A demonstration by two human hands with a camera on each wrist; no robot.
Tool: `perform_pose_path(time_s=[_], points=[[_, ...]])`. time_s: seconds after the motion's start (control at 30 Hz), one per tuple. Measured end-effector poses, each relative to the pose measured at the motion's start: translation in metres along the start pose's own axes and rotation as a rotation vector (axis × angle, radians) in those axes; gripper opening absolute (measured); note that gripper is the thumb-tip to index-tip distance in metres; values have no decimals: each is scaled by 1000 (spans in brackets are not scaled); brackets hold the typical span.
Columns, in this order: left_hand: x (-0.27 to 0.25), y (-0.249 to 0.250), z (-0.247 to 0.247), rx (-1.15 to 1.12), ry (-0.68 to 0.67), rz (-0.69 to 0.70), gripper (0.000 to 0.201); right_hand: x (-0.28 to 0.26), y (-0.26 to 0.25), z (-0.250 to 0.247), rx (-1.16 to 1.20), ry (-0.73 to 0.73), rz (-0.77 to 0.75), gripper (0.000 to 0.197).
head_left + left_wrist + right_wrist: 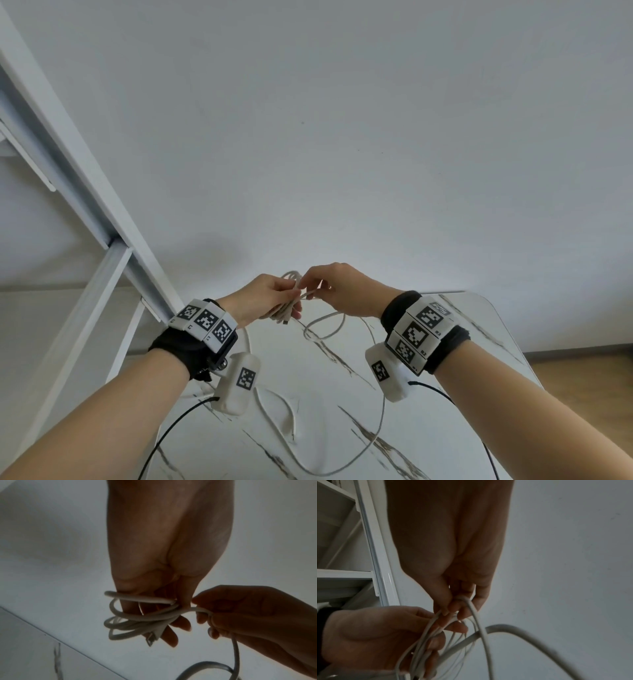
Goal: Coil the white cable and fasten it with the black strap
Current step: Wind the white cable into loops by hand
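White cable [375, 435] slack trails across the marble tabletop [479, 318] nearest the body and rises to the right hand [346, 291], which pinches the strand just right of the left hand [263, 301]. That hand's fingers curl round the coil [137, 620], loops lying crosswise. No strap visible.

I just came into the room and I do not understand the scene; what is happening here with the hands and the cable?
A person is coiling a white cable by hand above a marble-patterned table. The left hand grips a bundle of finished loops, with a connector end sticking out below the fingers. The right hand pinches the next stretch of cable right beside the bundle. A long part of the cable lies loose on the table, so the coiling is not finished. No black strap is visible in these views.
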State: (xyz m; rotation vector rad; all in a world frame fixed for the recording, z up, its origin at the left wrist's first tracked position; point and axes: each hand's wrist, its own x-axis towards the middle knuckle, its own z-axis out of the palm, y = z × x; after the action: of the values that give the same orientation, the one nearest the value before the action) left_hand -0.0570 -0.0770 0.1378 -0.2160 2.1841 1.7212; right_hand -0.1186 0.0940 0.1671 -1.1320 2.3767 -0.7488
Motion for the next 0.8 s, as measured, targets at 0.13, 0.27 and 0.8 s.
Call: perform_pose_path(time_s=[0.13,0.27,0.8], points=[[-4,-1,0,-91,-116,-85,36,2,-1,-6,-61,46,-7,16],[-6,1,-4,-272,-162,-145,33,4,0,-7,-119,107,-36,16],[-28,8,-25,-681,-399,-25,49,12,11,10,-20,283,95,17]])
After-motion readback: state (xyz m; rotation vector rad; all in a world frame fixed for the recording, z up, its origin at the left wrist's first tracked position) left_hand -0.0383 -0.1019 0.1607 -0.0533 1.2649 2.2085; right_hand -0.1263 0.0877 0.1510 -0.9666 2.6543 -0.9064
